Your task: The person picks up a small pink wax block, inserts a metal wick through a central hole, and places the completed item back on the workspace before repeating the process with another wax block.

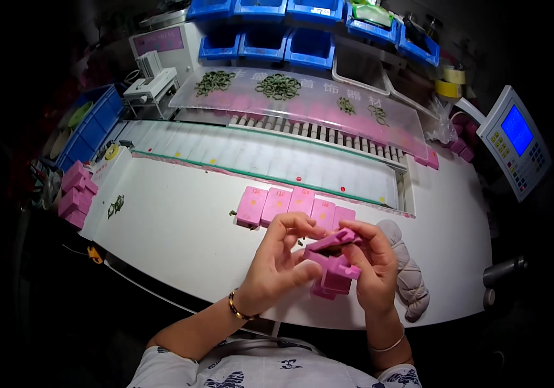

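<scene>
In my right hand [374, 262] is a pink rubber mould [330, 244], with the thumb pressed on its near side and the fingers round its far edge. Its upper flap is lifted, and a dark gap shows between the halves. My left hand [276, 255] curves about the mould's left side, fingers apart, the thumb tip at its edge; whether it touches is unclear. Below the held mould is another pink block [336, 283], partly covered by it. Just beyond my hands stands a row of several pink moulds [276, 207] on the white table [180, 220].
A green-edged glass-topped conveyor [257, 155] crosses behind the row. Green rings [278, 86] lie in piles on a clear sheet [316, 97]. At right are a cloth roll [409, 271] and a blue-screened control panel [517, 132]; at left, stacked pink moulds [78, 197].
</scene>
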{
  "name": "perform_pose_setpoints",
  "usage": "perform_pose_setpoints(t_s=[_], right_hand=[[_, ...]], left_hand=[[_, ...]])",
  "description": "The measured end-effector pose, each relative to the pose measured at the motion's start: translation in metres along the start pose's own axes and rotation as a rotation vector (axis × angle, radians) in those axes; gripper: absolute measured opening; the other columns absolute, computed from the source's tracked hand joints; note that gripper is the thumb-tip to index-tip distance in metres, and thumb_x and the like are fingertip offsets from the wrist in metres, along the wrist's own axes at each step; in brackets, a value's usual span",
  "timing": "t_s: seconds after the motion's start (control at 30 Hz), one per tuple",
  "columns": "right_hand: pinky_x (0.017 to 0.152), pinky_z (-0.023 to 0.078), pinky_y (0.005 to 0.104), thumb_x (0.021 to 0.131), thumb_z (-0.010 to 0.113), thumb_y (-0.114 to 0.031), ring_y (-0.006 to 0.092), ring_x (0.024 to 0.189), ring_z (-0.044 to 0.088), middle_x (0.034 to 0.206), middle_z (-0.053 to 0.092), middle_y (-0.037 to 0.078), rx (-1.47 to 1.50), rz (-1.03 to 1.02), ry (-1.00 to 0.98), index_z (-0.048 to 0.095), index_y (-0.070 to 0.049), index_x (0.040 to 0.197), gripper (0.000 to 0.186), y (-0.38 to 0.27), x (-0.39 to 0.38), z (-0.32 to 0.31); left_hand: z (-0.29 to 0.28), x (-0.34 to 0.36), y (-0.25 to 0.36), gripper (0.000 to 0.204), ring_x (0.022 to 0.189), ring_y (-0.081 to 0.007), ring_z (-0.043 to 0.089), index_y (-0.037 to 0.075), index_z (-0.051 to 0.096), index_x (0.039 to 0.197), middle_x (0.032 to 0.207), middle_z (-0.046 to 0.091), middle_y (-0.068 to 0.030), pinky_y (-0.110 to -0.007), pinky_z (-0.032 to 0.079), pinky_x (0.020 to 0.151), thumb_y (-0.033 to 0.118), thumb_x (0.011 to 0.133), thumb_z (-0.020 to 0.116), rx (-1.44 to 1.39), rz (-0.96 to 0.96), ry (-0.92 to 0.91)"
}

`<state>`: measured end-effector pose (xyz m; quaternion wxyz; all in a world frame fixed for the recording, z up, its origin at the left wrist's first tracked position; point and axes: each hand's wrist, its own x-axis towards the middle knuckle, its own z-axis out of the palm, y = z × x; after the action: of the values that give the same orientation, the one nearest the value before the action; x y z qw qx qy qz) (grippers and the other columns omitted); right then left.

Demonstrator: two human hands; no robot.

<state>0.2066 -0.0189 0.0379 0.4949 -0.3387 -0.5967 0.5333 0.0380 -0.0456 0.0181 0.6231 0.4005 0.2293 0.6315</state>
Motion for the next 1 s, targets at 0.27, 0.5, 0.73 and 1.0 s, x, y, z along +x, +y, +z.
perform_pose_setpoints(t_s=[0.27, 0.5, 0.73, 1.0], right_hand=[[0.089, 0.039, 0.0353, 0.072, 0.075, -0.008, 0.0248, 0.097, 0.052, 0.106, 0.058, 0.01, -0.384, -0.243, -0.315, 0.061, -0.004, 0.115, 0.045, -0.009, 0.006, 0.008], [0.092, 0.036, 0.0372, 0.067, 0.081, -0.021, 0.0279, 0.106, 0.048, 0.118, 0.056, 0.009, -0.688, -0.478, -0.116, 0.06, -0.006, 0.119, 0.058, -0.015, 0.001, 0.017], [0.085, 0.032, 0.0343, 0.07, 0.075, -0.012, 0.0224, 0.1, 0.055, 0.106, 0.064, 0.0, -0.864, -0.639, -0.066, 0.067, -0.015, 0.089, 0.02, -0.018, -0.002, 0.022], [0.083, 0.039, 0.0314, 0.072, 0.073, 0.0, 0.0203, 0.087, 0.059, 0.09, 0.066, 0.001, -0.612, -0.504, -0.122, 0.064, -0.006, 0.088, 0.019, -0.023, 0.0, 0.017]], left_hand=[[0.0, 0.001, 0.008, 0.033, 0.08, -0.0129, 0.057, 0.007, 0.053, 0.107, 0.092, 0.059, -0.0047, -0.028, 0.049, 0.071, 0.034, 0.089, 0.061, -0.172, -0.497, 0.06], [-0.009, 0.007, 0.001, 0.016, 0.07, -0.0175, 0.056, 0.007, 0.055, 0.082, 0.078, 0.057, -0.0058, -0.03, 0.048, 0.065, 0.021, 0.089, 0.054, -0.358, -0.41, 0.192], [-0.009, 0.011, -0.002, 0.022, 0.063, -0.0142, 0.049, 0.004, 0.046, 0.071, 0.074, 0.052, -0.0068, -0.025, 0.042, 0.059, 0.014, 0.091, 0.045, 0.017, -0.205, 0.226], [-0.014, 0.019, 0.002, 0.029, 0.059, -0.0147, 0.054, 0.007, 0.05, 0.078, 0.066, 0.055, -0.0063, -0.027, 0.043, 0.053, 0.028, 0.096, 0.042, -0.217, -0.293, 0.33]])
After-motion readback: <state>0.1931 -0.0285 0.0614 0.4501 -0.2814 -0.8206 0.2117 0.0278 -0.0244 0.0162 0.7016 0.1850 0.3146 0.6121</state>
